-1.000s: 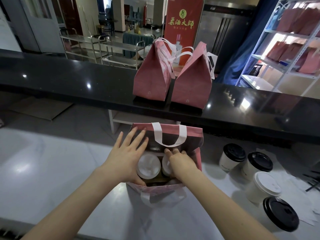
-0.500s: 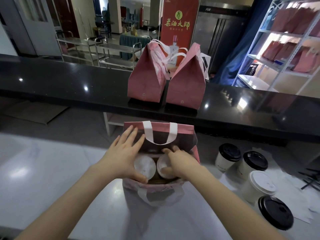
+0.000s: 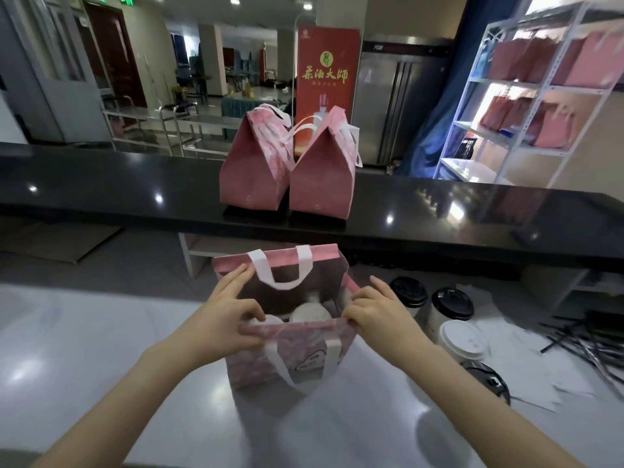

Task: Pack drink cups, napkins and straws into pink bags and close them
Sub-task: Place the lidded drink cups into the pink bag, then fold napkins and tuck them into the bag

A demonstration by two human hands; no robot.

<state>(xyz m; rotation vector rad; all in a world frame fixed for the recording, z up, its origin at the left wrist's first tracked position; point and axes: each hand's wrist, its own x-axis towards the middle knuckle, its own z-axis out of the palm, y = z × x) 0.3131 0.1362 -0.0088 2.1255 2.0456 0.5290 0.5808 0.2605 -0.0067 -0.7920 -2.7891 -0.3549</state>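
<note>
An open pink bag [image 3: 290, 356] with white handles stands on the grey counter in front of me. Inside it I see the white lids of two drink cups [image 3: 312, 314]. My left hand [image 3: 224, 319] pinches the near rim of the bag at its left corner, with its fingers stretched toward the far rim. My right hand [image 3: 374, 310] pinches the near rim at the right corner. Two closed pink bags [image 3: 253, 170] [image 3: 322, 177] stand side by side on the black bar top behind.
Right of the bag stand several cups, two with black lids [image 3: 408, 292] [image 3: 452, 300] and one with a white lid [image 3: 464, 339]; another black lid [image 3: 489, 380] sits nearer. Black straws [image 3: 587, 342] and white napkins [image 3: 547, 332] lie at far right. A shelf [image 3: 533, 86] holds more pink bags.
Both hands came up out of the bag, off the cup lids, and took hold of the near rim at its two corners. The bag's front wall now stands higher.
</note>
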